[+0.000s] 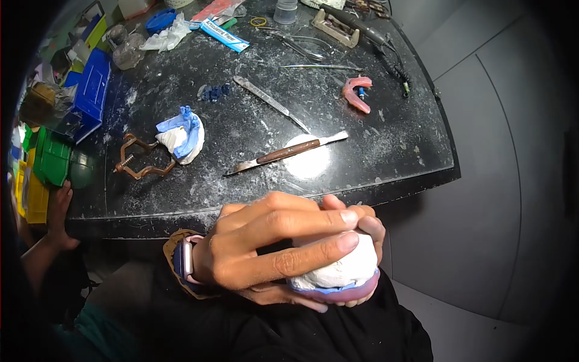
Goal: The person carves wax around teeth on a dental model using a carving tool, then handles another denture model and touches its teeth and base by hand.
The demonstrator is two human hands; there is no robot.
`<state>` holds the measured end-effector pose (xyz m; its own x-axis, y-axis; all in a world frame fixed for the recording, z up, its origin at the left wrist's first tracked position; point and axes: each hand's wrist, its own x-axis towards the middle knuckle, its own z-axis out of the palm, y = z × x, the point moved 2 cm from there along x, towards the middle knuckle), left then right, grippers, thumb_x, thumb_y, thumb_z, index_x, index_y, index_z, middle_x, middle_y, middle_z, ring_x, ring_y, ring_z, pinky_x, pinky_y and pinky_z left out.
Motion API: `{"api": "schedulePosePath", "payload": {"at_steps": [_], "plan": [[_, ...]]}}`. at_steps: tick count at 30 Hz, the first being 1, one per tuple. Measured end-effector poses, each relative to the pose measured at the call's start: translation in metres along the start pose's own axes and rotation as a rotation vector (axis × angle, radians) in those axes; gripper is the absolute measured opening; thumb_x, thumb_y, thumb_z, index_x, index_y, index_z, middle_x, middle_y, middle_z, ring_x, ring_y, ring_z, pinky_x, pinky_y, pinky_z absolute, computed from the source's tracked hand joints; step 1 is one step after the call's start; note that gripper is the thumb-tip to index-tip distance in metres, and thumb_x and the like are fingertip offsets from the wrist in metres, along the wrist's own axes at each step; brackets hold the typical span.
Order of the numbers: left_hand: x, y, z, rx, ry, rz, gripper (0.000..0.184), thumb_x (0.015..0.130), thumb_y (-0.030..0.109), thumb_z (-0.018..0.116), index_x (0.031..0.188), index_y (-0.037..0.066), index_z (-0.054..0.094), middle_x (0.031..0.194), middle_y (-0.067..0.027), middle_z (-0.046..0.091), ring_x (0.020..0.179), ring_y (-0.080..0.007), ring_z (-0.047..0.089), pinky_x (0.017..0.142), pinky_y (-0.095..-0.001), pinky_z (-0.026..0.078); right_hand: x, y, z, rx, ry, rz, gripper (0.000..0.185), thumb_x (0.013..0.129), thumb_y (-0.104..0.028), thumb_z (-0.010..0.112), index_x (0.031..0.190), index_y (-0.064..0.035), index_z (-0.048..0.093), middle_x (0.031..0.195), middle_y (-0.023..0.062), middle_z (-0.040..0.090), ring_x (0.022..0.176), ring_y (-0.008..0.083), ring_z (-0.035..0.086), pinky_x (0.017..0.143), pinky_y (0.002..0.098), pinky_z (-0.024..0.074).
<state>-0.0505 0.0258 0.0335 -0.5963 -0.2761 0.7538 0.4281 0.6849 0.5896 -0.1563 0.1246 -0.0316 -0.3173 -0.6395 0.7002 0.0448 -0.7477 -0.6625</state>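
Above my lap, just off the table's front edge, my left hand [283,241] is closed around a white plaster dental cast [338,269]. Its fingers reach across the cast's top. A blue layer and a pink wax rim with pale teeth line the cast's lower edge. My right hand [373,226] grips the cast from the far right side, with only some curled fingers showing. Nearest on the table lies a wax knife [289,152] with a brown handle. Beyond it rests a metal scalpel [263,96].
A blue-and-white cast [182,136] stands beside a brassy articulator frame [136,158]. A pink U-shaped wax piece [356,95] lies right. An articulating paper box [224,35] and a handpiece [350,24] lie farther back. Another person's hand [60,211] touches the table's left edge, near bins [93,90].
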Motion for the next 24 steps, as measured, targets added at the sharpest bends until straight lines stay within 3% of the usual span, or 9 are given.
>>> {"api": "schedulePosePath", "payload": {"at_steps": [1,4,8,11,16,20,24], "plan": [[0.001,0.002,-0.001,0.023,-0.03,-0.003,0.05,0.063,0.031,0.077,0.104,0.004,0.064,0.106,-0.0106,0.062,0.086,-0.0211,0.062,0.066,-0.028,0.055,-0.001,0.006,-0.004,0.012,-0.039,0.003,0.071,0.073,-0.02,0.076,0.129,0.0006,0.037,0.12,0.0237,0.047,0.121,0.0384,0.045,0.102,0.0469,0.0387],[0.003,0.006,-0.002,0.079,-0.08,-0.004,0.057,0.056,0.035,0.083,0.101,0.006,0.064,0.105,-0.0087,0.062,0.088,-0.0225,0.061,0.069,-0.0294,0.054,-0.01,0.016,-0.002,0.215,0.028,-0.026,0.063,0.084,-0.034,0.064,0.13,-0.0001,0.036,0.119,0.0242,0.048,0.121,0.0395,0.044,0.103,0.0482,0.036],[0.006,0.011,0.001,0.114,-0.058,0.004,0.052,0.058,0.033,0.083,0.1,0.007,0.065,0.1,-0.0057,0.063,0.089,-0.0213,0.061,0.071,-0.0286,0.054,-0.008,0.015,0.016,0.361,0.172,-0.051,0.06,0.095,-0.051,0.032,0.127,-0.0002,0.038,0.117,0.0244,0.048,0.123,0.0419,0.041,0.108,0.0505,0.0276],[0.005,0.012,0.004,0.164,-0.036,0.036,0.047,0.061,0.031,0.082,0.098,0.008,0.065,0.096,-0.0047,0.063,0.089,-0.0208,0.061,0.072,-0.0292,0.055,-0.002,0.015,0.022,0.501,0.211,-0.089,0.058,0.094,-0.051,0.031,0.122,-0.0008,0.041,0.117,0.024,0.048,0.123,0.0385,0.041,0.11,0.0511,0.024],[0.005,0.014,0.009,0.311,0.017,0.116,0.035,0.068,0.029,0.079,0.092,0.008,0.066,0.09,-0.004,0.063,0.083,-0.0191,0.063,0.068,-0.029,0.056,0.009,0.015,0.028,0.786,0.258,-0.1,0.054,0.092,-0.05,0.042,0.12,-0.0035,0.044,0.121,0.027,0.047,0.126,0.0333,0.04,0.112,0.0522,0.0173],[0.006,0.014,0.02,0.396,0.156,0.176,0.023,0.073,0.025,0.075,0.087,0.009,0.066,0.087,-0.0037,0.064,0.079,-0.0172,0.064,0.062,-0.0266,0.056,0.016,0.012,0.04,1.019,0.327,-0.102,0.059,0.091,-0.053,0.04,0.12,-0.0017,0.046,0.13,0.0324,0.04,0.126,0.0408,0.037,0.111,0.0535,0.016],[0.008,0.018,0.018,0.412,0.134,0.143,0.015,0.076,0.019,0.073,0.084,0.008,0.066,0.083,-0.0038,0.063,0.078,-0.0168,0.064,0.059,-0.0252,0.055,0.017,0.008,0.039,0.933,0.335,-0.023,0.073,0.089,-0.063,0.03,0.119,0.002,0.046,0.128,0.0348,0.04,0.123,0.043,0.04,0.108,0.0562,0.0193]]}}
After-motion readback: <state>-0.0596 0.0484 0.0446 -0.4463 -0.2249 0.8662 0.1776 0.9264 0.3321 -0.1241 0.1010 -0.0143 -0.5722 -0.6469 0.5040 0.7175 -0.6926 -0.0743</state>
